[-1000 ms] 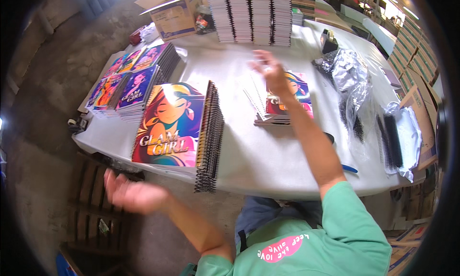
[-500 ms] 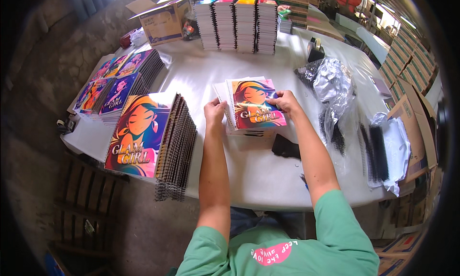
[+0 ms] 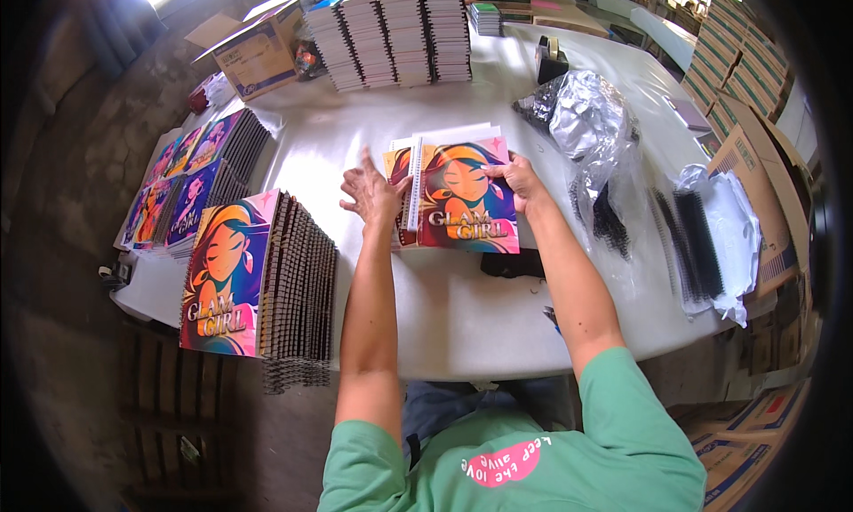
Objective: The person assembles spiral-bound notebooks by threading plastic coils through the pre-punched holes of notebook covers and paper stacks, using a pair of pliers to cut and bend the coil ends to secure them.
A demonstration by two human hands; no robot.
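Observation:
In front of me is a notebook (image 3: 471,197) with a colourful illustrated cover, a woman's face on it. A white strip with a row of holes or coils (image 3: 415,188) runs along its left side. Left of that strip shows part of another similar cover (image 3: 397,164), and white sheets (image 3: 458,130) stick out at the top. My right hand (image 3: 520,183) grips the notebook's right edge, thumb on the cover. Fingers spread, my left hand (image 3: 373,192) is at the left edge, its thumb close to the other cover; whether it touches is unclear.
A tall stack of spiral notebooks (image 3: 258,281) stands left, with more piles (image 3: 191,183) behind. Stacked notebooks (image 3: 391,37) and an opened carton (image 3: 258,55) are at the back. Clear plastic wrap (image 3: 591,121), black coils (image 3: 697,246) and a tape dispenser (image 3: 551,59) lie right.
My left hand has let go of the left edge and spread its fingers. The illustrated cover has shifted slightly, and a second cover now shows at its left. My view has shifted a little.

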